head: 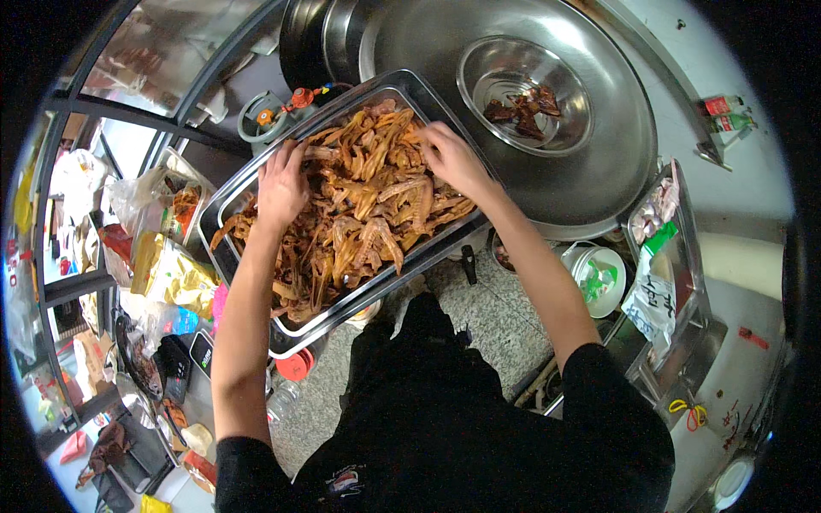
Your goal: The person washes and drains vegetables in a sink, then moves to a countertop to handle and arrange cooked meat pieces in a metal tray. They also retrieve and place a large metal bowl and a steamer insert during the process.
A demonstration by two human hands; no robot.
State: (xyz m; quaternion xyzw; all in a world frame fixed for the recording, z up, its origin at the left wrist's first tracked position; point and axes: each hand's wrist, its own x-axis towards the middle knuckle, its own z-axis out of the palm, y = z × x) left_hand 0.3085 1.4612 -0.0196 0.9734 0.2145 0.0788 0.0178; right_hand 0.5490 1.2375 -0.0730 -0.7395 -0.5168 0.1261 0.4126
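A rectangular metal tray (346, 310) sits at a slant before me, heaped with browned poultry feet and wings (372, 192). At the tray's left part my left hand (282, 186) rests palm down on the heap, its fingers over the pieces by the far rim; whether it grips one is hidden. My right hand (447, 154) is at the heap's upper right, fingers curled at the pieces, and its hold cannot be made out. Beyond it, a round steel bowl (471, 122) with several dark brown meat pieces (529, 112) stands in a very large steel pan (609, 160).
A gas cylinder (247, 122) with a red regulator (303, 97) stands behind the tray. Bags and packages, including a gold bag (173, 272), crowd the left. At right are a white bucket (614, 292), a tray of garlic (689, 269) and yellow-and-red-handled scissors (689, 410).
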